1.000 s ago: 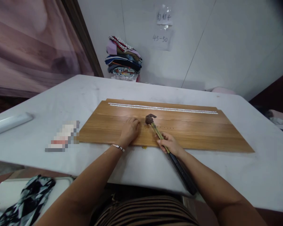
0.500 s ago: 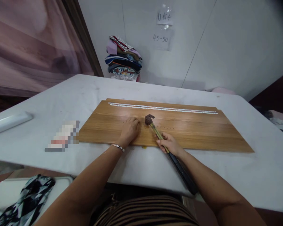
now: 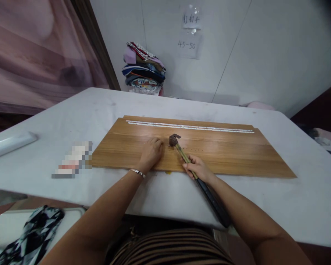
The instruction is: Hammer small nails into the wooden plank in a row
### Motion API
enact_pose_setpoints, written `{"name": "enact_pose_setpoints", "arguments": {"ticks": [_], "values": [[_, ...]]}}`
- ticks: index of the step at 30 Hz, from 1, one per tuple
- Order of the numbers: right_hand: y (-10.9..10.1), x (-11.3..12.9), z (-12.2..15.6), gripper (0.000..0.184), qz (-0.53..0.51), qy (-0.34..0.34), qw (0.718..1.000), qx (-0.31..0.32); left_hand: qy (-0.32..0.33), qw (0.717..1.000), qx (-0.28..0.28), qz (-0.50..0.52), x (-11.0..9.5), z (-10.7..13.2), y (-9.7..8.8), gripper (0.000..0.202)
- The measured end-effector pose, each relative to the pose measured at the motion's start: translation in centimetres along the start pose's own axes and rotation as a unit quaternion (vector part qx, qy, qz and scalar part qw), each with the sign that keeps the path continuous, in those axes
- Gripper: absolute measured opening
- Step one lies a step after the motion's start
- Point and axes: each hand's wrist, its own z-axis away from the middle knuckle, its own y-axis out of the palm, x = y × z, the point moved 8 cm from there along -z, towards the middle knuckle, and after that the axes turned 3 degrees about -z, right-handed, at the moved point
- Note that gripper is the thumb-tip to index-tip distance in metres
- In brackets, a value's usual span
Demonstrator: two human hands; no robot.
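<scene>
A claw hammer point(image 3: 186, 158) with a rusty head and a long black grip is held in my right hand point(image 3: 198, 168), closed around the yellowish part of its handle. The hammer head is low over a wooden board point(image 3: 237, 158), beside my left hand's fingers; contact with the board cannot be made out. My left hand point(image 3: 153, 151) rests on the board with its fingers curled together, and whatever they pinch is hidden. To the right of the hammer head runs a row of small dark dots point(image 3: 195, 149), perhaps nails or holes.
White strips point(image 3: 190, 127) lie along the board's far side. On the white-covered table point(image 3: 121, 195) are a blurred-out flat item point(image 3: 71, 160) and a white roll point(image 3: 12, 143) to the left. Folded clothes point(image 3: 145, 70) are stacked by the wall, under paper signs point(image 3: 189, 44).
Both hands and the hammer hold practically the same position. The view has shifted very slightly.
</scene>
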Motion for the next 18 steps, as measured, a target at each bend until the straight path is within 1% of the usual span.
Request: {"name": "enact_pose_setpoints", "arguments": {"ticks": [5,11,18], "values": [[-0.14,-0.03,-0.01,0.028,-0.009,0.002,1.000,-0.007,-0.009,1.000,0.004,0.003,0.13,0.01,0.04,0.021],[0.09,0.16,0.04,0.024,-0.005,0.005,1.000,0.000,-0.002,1.000,0.005,0.004,0.04,0.03,0.01,0.023],[-0.04,0.06,0.04,0.025,-0.011,-0.003,1.000,-0.002,-0.009,1.000,0.007,0.005,0.11,0.07,0.02,0.022]]}}
